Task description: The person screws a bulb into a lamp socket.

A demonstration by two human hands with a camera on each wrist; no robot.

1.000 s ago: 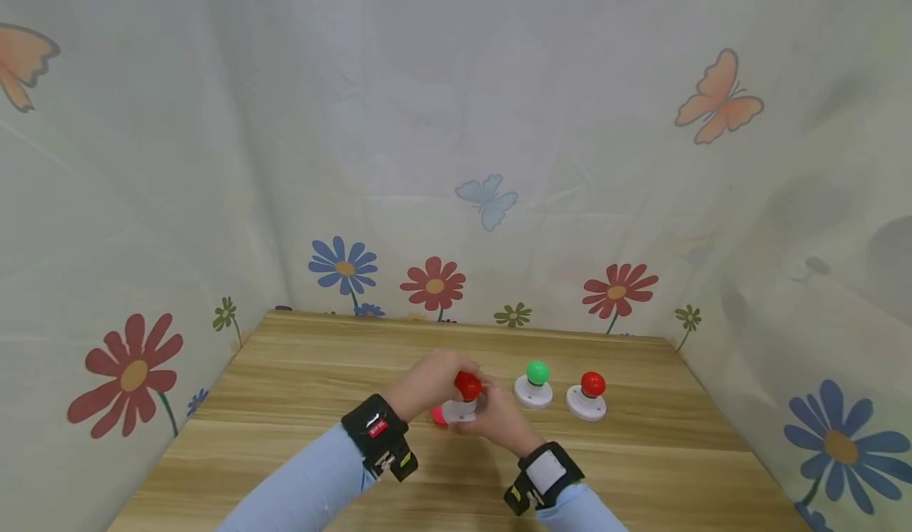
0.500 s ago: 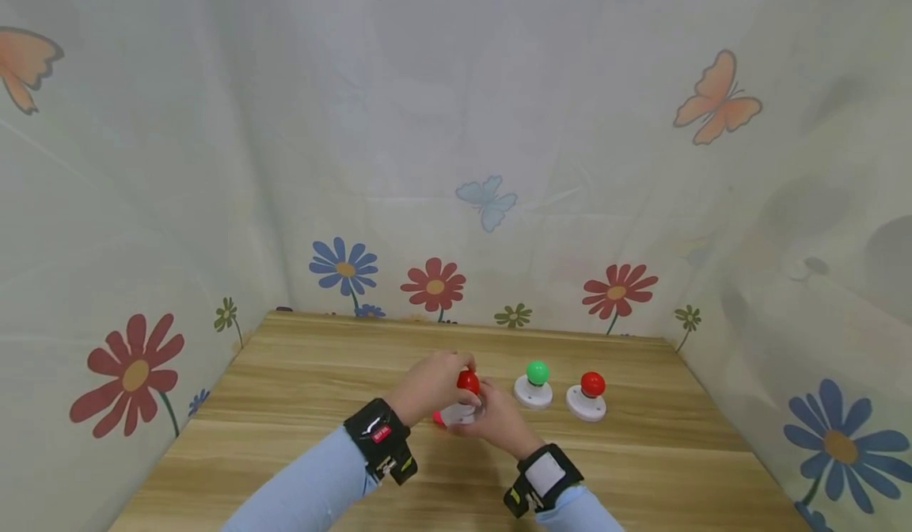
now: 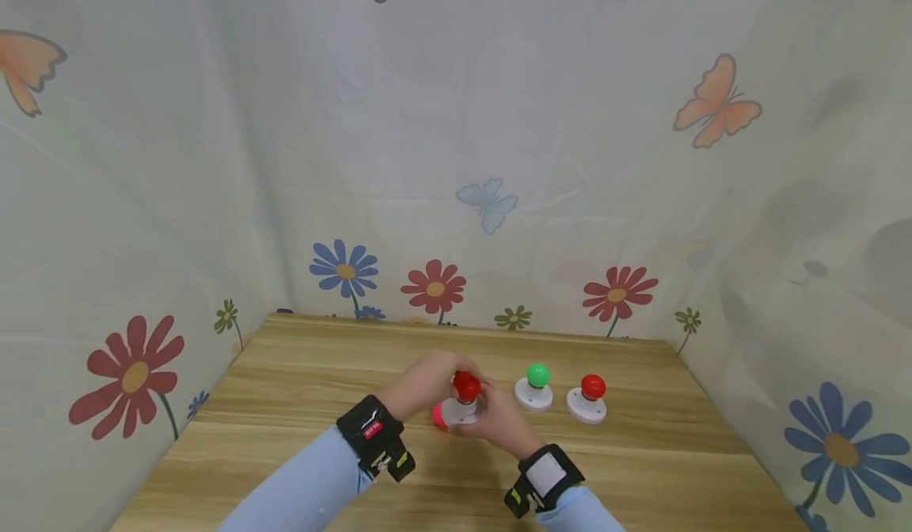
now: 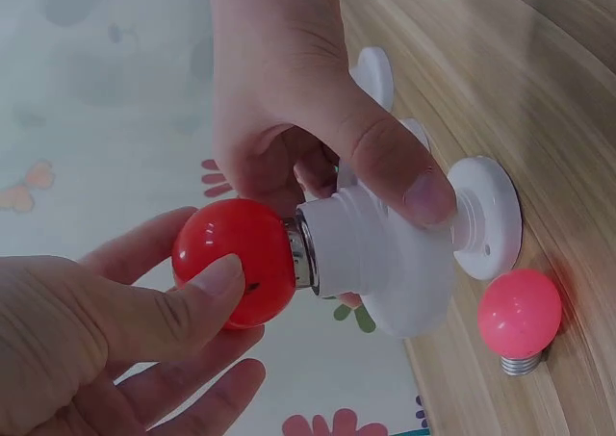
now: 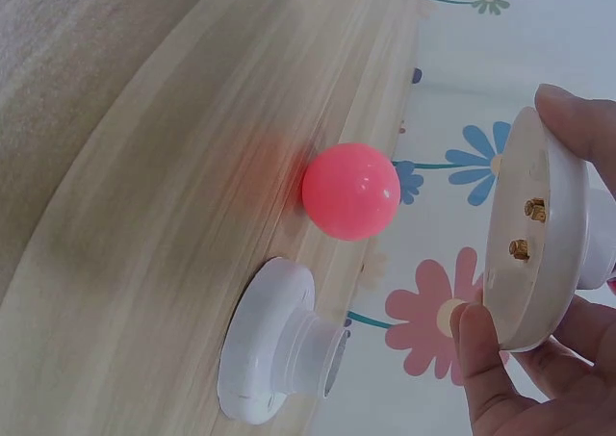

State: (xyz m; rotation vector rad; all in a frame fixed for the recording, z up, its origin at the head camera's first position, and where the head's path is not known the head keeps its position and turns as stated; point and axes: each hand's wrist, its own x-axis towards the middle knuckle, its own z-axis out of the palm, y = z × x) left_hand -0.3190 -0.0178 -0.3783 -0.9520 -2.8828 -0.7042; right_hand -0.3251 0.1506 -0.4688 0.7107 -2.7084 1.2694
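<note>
My left hand [image 4: 106, 330] pinches a round red light bulb [image 4: 231, 248] between thumb and fingers. The bulb's metal screw base enters the mouth of a white lamp holder [image 4: 409, 263], with a short band of metal showing. Gripping the holder by its wide round base is my right hand [image 3: 499, 417]. In the right wrist view the holder's hollow underside faces the camera with two brass screws, held clear of the table. A pink bulb [image 5: 351, 192] lies loose on the wood close by, beside an upright bulbless lamp holder [image 5: 274, 349].
To the right on the wooden table [image 3: 313, 358] stand two more white holders, one with a green bulb [image 3: 537, 374], one with a red bulb [image 3: 593, 386]. A flower-printed cloth [image 3: 399, 160] rises behind and along both sides.
My left fingers shift on the red bulb, lifting apart half a second ago and now closed round it again. The right hand keeps the holder nearly still.
</note>
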